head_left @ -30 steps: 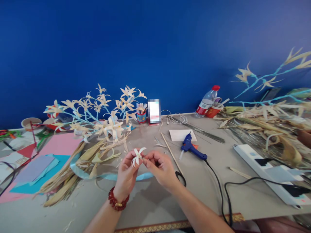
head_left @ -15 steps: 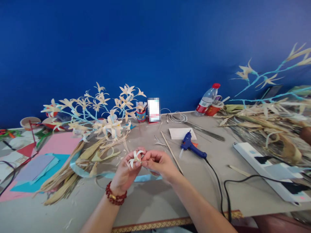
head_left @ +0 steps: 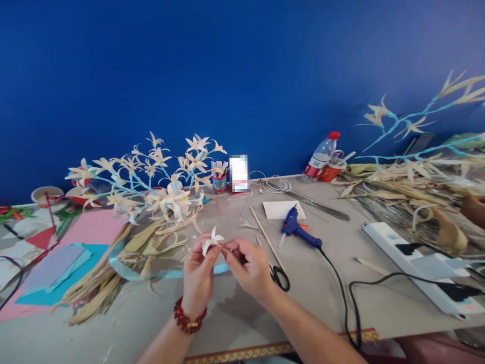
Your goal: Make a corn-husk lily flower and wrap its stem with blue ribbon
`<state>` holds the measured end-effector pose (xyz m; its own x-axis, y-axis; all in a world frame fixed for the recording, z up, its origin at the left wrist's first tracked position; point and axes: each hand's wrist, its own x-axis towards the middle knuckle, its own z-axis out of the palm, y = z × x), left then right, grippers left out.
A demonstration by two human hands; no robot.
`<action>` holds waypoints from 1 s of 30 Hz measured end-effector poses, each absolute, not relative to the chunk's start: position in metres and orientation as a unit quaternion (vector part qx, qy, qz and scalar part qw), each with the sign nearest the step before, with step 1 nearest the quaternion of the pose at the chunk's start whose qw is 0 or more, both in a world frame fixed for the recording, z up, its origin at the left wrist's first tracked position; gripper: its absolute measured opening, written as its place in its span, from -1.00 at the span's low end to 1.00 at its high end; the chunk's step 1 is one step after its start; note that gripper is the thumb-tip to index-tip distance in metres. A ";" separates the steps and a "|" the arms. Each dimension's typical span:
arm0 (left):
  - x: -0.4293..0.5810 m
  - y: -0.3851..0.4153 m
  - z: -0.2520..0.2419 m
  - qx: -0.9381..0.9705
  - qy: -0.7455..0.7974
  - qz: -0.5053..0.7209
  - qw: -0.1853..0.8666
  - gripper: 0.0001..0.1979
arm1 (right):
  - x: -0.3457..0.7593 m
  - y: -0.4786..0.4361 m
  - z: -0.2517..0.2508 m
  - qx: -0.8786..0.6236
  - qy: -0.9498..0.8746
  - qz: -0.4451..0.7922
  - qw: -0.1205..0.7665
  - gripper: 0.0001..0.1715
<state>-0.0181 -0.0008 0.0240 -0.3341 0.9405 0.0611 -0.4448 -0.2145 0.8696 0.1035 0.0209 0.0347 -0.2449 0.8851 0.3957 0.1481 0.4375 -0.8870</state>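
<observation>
- Left hand (head_left: 199,268) pinches a small white flower (head_left: 212,242) between thumb and fingers; the right hand (head_left: 250,263) has its thumb and fingers drawn together at the flower's narrow end. Just what the right fingertips grip is partly hidden.
- Raised over the table (head_left: 235,323), the flower sits between the two hands, closer to the left one, at the tip of its thumb.
- Its petals open up and away to the left, while its long axis runs roughly sideways, the narrow end pointing at the right hand. Petals thus lie on the left hand's side, stem end on the right hand's side.
- Both hands are near each other, fingertips almost meeting around that narrow end.
- Below and to the left of the hands, a light blue ribbon (head_left: 172,274) curves across the table, passing under the left hand.
- Just beside the right hand, on its outer side, are black-handled scissors (head_left: 278,269); a thin stick (head_left: 265,235) slants away past them.
- Ahead and to the right lies a blue glue gun (head_left: 291,222), well apart from the flower and nearer the right hand than the left.
- Dry husks (head_left: 109,283) lie left of the left hand.
</observation>
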 end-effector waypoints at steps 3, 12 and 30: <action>-0.017 -0.002 0.027 0.325 0.390 0.716 0.478 -0.95 | 0.103 0.022 0.034 -0.365 -0.680 0.407 0.489 -0.83; -0.028 -0.001 0.030 0.337 0.373 0.686 0.526 -0.84 | 0.105 0.032 0.044 -0.297 -0.479 0.715 0.414 -0.62; -0.026 0.001 0.026 0.302 0.377 0.680 0.552 -0.83 | 0.106 0.029 0.043 -0.323 -0.546 0.615 0.467 -0.76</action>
